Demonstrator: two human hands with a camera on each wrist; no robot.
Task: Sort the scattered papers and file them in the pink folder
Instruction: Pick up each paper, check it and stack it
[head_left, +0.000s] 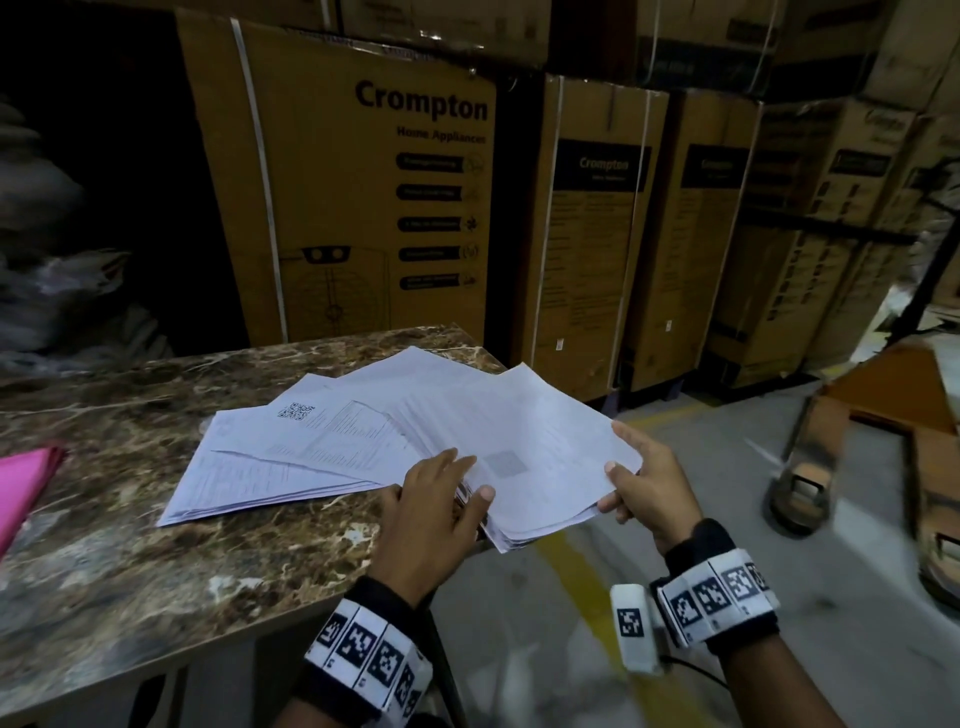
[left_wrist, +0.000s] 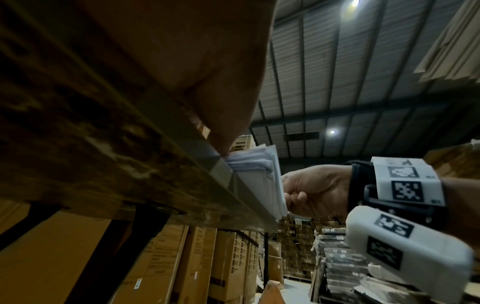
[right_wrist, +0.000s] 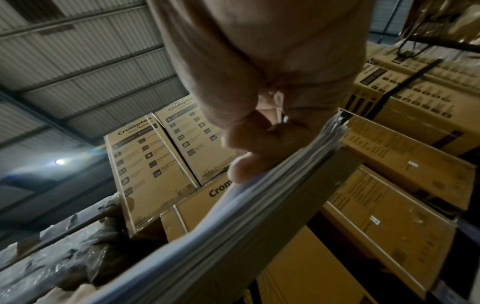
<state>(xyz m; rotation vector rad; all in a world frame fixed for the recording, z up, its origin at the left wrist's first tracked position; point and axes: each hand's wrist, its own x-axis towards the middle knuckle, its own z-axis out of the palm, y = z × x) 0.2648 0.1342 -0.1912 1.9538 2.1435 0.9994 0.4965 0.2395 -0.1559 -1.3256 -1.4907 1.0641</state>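
Note:
Printed white papers (head_left: 311, 447) lie fanned out on the marbled table (head_left: 130, 571). A thicker stack of papers (head_left: 545, 447) juts past the table's right corner. My right hand (head_left: 628, 478) grips that stack's right edge, thumb on top and fingers beneath; the right wrist view shows the curled fingers (right_wrist: 249, 144) against the sheet edges (right_wrist: 259, 205). My left hand (head_left: 441, 488) rests on the papers at the near edge, fingers fairly straight and thumb on the stack. The left wrist view shows the stack's end (left_wrist: 262, 179) at the table edge. The pink folder (head_left: 26, 483) lies at the far left.
Tall cardboard appliance boxes (head_left: 363, 197) stand in rows behind the table. Bagged goods (head_left: 52, 260) pile up in the dark at the left. To the right, a wooden pallet (head_left: 883, 415) sits on the concrete floor, which has a yellow line (head_left: 582, 582).

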